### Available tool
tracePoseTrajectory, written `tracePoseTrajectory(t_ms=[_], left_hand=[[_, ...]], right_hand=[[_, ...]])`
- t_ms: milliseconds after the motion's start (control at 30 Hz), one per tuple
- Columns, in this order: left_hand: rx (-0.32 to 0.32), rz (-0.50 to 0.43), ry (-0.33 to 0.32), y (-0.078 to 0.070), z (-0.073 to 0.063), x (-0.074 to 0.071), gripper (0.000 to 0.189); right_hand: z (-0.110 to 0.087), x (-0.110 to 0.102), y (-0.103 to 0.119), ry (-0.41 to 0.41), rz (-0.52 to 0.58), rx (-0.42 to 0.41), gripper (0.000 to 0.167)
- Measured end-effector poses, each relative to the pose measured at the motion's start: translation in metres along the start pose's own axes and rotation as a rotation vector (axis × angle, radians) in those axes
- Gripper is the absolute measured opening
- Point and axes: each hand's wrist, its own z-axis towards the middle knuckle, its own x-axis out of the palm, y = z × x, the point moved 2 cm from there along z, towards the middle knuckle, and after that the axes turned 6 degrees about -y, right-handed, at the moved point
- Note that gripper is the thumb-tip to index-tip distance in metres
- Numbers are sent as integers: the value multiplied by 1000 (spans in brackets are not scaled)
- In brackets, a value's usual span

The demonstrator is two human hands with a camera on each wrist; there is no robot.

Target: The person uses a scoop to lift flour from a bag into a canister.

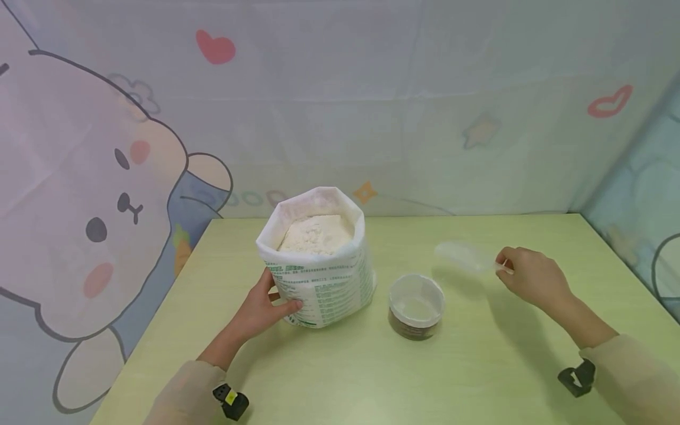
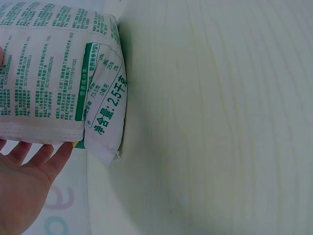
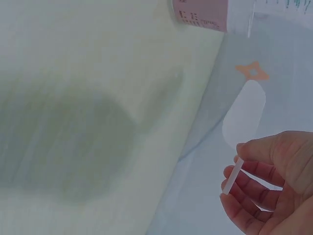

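An open white bag of flour (image 1: 324,289) with green print stands upright on the table, its rim folded outward and pale flour (image 1: 317,235) heaped inside. My left hand (image 1: 261,313) grips its lower left side, thumb across the front and fingers around the side. In the left wrist view, the fingers touch the printed bag (image 2: 44,73). My right hand (image 1: 533,277) pinches the thin handle of a translucent white plastic scoop (image 1: 463,257), held above the table. The right wrist view shows the scoop's broad rounded head (image 3: 246,115) pointing away from the thumb. Between the hands stands a round tub (image 1: 416,316).
The tub has a white rim, clear upper wall and brownish label; its lid is off. A pale green wood-grain table (image 1: 340,383) bears everything. Behind it hangs a printed cloth backdrop (image 1: 340,118), and another cloth (image 1: 648,195) hangs at the right.
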Motion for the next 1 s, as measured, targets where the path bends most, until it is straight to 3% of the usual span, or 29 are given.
tracePoseTrajectory(t_ms=[367, 633, 867, 1000], left_hand=[[3, -8, -4, 0, 0, 0, 80], [2, -29, 2, -19, -3, 0, 81], [-12, -19, 0, -2, 0, 0, 83], [-8, -32, 5, -4, 0, 0, 83]], right_hand=[[17, -18, 5, -85, -59, -92, 12], [32, -30, 10, -80, -82, -141, 12], [48, -43, 16, -73, -99, -169, 13], [56, -52, 22, -110, -108, -207, 13]])
